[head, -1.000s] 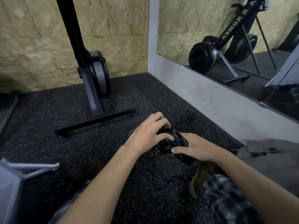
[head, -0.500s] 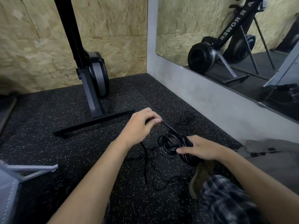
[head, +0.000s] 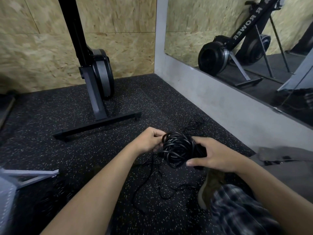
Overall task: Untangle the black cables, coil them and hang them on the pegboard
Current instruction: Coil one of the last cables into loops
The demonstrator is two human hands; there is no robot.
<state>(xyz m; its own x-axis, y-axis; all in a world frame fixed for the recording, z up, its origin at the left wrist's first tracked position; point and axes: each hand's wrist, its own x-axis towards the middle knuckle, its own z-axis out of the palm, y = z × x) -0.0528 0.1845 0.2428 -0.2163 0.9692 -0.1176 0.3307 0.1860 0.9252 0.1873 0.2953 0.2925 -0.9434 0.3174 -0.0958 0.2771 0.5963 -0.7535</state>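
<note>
Item: black cable coil (head: 177, 150), held above floor (head: 67, 116), centre. My right hand (head: 215, 156) wraps coil's right side. My left hand (head: 149, 141) pinches strand at coil's left rim. Loose tail (head: 152, 182) trails near-left on floor; left hand nearer, so I judge it feeds next loop.

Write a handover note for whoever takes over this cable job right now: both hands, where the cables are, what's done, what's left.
Left hand: pinches the left edge of the cable coil.
Right hand: grips the coil's right side.
A loose cable tail trails from the coil onto the rubber floor; a second thin tangle lies near the wall.
Done: most of one cable coiled.
Left: wind in the tail, untangle the other, hang both. The pegboard is not in view.
</note>
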